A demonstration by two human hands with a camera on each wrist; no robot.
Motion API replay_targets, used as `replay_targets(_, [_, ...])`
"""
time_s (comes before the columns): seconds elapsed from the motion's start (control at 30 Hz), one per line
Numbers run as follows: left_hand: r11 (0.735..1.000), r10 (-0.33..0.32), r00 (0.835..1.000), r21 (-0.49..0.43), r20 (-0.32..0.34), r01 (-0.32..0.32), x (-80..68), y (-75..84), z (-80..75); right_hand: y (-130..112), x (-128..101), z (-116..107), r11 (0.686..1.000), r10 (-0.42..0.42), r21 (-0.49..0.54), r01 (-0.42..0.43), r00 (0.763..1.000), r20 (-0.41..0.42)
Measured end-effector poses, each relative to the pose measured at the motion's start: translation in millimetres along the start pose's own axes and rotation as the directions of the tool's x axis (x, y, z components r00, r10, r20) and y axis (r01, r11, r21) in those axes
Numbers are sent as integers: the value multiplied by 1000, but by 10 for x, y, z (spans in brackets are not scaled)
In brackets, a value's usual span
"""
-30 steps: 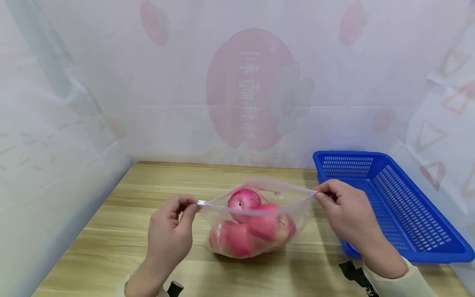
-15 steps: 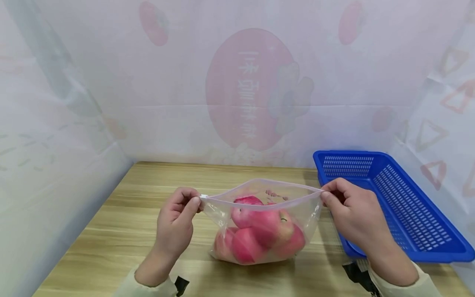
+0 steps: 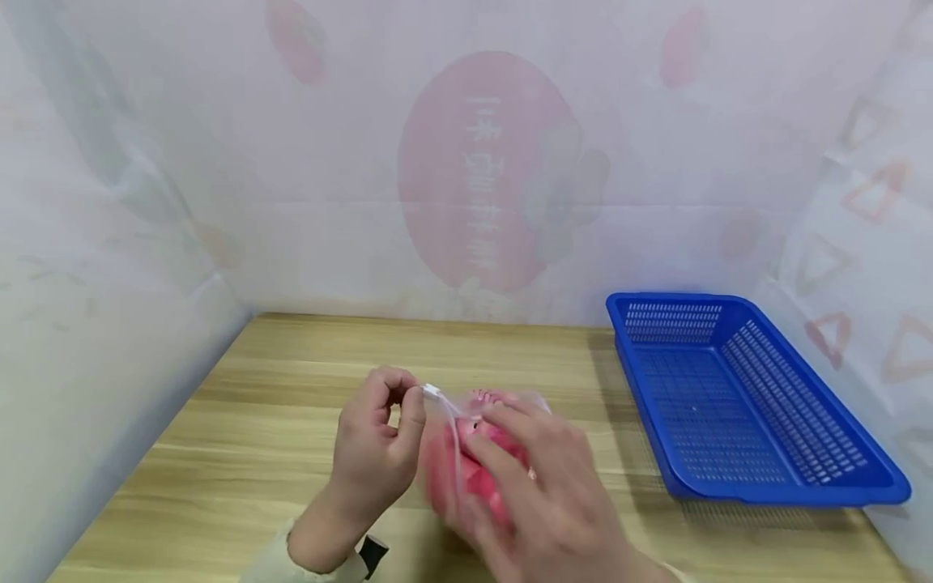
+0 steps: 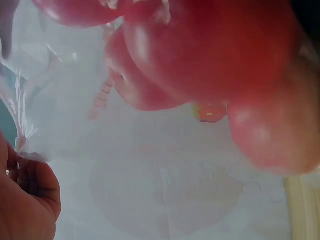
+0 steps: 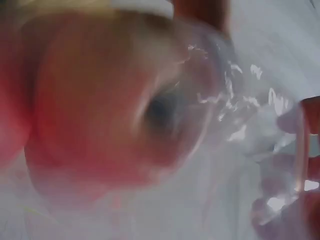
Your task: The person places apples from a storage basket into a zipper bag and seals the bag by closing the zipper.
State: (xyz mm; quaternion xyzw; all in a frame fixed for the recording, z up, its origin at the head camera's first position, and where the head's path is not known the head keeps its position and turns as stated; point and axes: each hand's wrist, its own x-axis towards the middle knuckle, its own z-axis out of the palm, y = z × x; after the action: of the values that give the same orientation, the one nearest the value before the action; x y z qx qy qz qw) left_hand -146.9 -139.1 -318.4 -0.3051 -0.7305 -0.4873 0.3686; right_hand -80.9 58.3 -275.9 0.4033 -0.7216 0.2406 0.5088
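A clear slider zip bag (image 3: 457, 453) holding several red apples (image 3: 481, 483) is on the wooden table. At its upper left corner, by the white slider (image 3: 432, 390), my left hand (image 3: 375, 441) pinches the plastic between thumb and forefinger. My right hand (image 3: 561, 494) is blurred and lies across the bag's right side, fingers stretched over the apples and covering part of them. The right wrist view shows its fingers (image 5: 312, 117) at the bag's film, with fingertips seen through the plastic. In the left wrist view, the apples (image 4: 200, 45) loom large beside the pinched corner.
A blue perforated plastic basket (image 3: 692, 421) stands on the right of the table (image 3: 313, 348). Printed cloth (image 3: 328, 162) encloses the table at the back and both sides.
My right hand has left the bag's right corner and swept left and nearer across the apples. The stretched mouth has collapsed leftward. My left hand, still pinching, has shifted slightly right.
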Motion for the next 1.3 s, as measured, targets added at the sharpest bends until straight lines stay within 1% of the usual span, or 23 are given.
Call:
replay_targets(0.07, [1000,22,1000,3,8,-22,9,20,8,-35,22,96,997,35,-70,-29,996,78])
replay_targets(0.1, [1000,29,999,0,17,-29,10,27,7,-15,19,129,995,71,-83,-61,991,117])
replay_targets(0.13, [999,38,999,1,28,-38,8,32,2,5,4,148,990,120,-97,-106,980,158])
replay_targets(0.2, [998,55,997,-4,57,-55,7,44,-12,77,-10,161,978,209,-70,-197,948,241])
replay_targets(0.27, [996,91,993,-18,77,-90,17,53,-27,145,8,147,957,280,-27,-288,898,338])
replay_targets(0.3, [993,114,990,-26,82,-112,26,59,-30,172,29,139,946,301,-6,-323,876,376])
replay_targets(0.37, [988,154,984,-41,89,-151,43,82,-22,208,90,121,929,319,33,-369,842,435])
replay_targets(0.43, [981,189,978,-49,86,-185,63,104,-11,226,154,112,924,309,59,-378,828,468])
replay_targets(0.53, [974,224,971,-45,82,-221,84,138,4,235,226,128,928,283,81,-363,830,480])
replay_targets(0.67, [960,281,957,-31,75,-279,111,169,29,254,273,164,938,255,83,-335,835,487])
replay_targets(0.77, [948,317,945,-31,79,-316,123,185,48,272,281,181,946,234,89,-312,845,480])
replay_targets(0.9, [943,333,939,-25,89,-332,124,196,65,289,277,190,947,215,114,-301,856,471])
replay_targets(0.97, [944,329,940,-17,93,-329,119,196,68,296,275,192,946,207,126,-298,856,474])
replay_targets(1.03, [951,309,946,-9,94,-309,112,192,64,305,269,189,947,199,128,-294,851,486])
replay_targets(1.1, [959,283,954,-10,96,-283,108,184,54,316,260,175,948,193,124,-294,838,510])
replay_targets(1.2, [972,233,967,-3,103,-234,99,172,33,339,233,144,949,183,115,-293,811,556])
replay_targets(1.3, [979,201,973,6,114,-203,96,159,16,367,210,99,950,170,119,-290,793,585])
